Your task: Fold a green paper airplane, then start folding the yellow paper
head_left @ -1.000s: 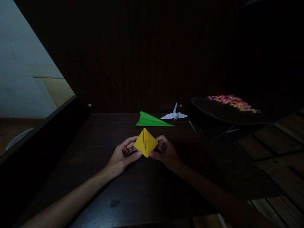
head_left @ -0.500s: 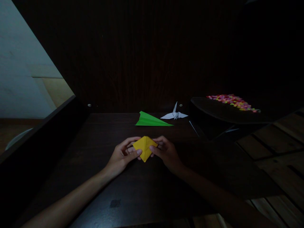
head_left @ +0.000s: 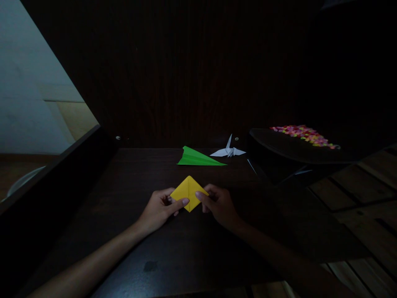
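Observation:
A folded yellow paper [head_left: 190, 187], diamond-shaped with a crease down its middle, is held between both hands over the dark table. My left hand [head_left: 161, 207] grips its left corner, the thumb pressed on the front near the lower middle and the fingers curled behind. My right hand [head_left: 218, 203] pinches the right side, thumb on the front face, fingers partly hidden behind. Just beyond the yellow paper lies a green paper plane [head_left: 198, 157], its tip toward the right. A white paper crane [head_left: 228, 152] rests behind the plane's tip.
A dark wooden panel [head_left: 180, 74] rises behind the table [head_left: 130, 178]. To the right, a dark bag-like object [head_left: 279, 147] carries a cluster of pink and yellow bits [head_left: 305, 134]. A raised ledge [head_left: 62, 165] runs along the left, and slatted wood [head_left: 366, 190] shows at right.
The yellow paper has opened flatter and looks wider, its centre now a single crease. Both hands have moved slightly apart with it. The plane and crane stay where they were.

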Demonstrator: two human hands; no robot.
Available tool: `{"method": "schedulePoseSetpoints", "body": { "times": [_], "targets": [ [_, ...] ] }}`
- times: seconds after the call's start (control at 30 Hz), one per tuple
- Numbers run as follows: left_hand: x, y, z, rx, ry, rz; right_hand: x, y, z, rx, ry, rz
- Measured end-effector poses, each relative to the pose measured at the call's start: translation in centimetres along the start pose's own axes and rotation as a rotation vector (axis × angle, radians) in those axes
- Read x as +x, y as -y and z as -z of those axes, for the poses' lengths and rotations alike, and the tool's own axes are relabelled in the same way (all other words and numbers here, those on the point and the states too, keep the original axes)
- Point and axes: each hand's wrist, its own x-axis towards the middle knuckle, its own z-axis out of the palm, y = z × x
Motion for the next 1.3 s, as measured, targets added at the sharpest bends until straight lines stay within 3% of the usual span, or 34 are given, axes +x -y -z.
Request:
{"method": "schedulePoseSetpoints", "body": {
  "times": [0.17,0.6,1.3],
  "targets": [
    [-0.4,-0.3,-0.2,0.033,0.029,0.005,0.0,-0.1,-0.1,0.02,0.009,-0.01],
    [0.0,0.3,-0.3,-0.014,-0.05,-0.104,-0.6,0.2,-0.1,0.177,0.048,0.076],
    [0.4,1.1,-0.3,-0.065,-0.032,-0.177,-1.2,-0.1,-0.5,0.06,0.101,0.152]
  ]
}}
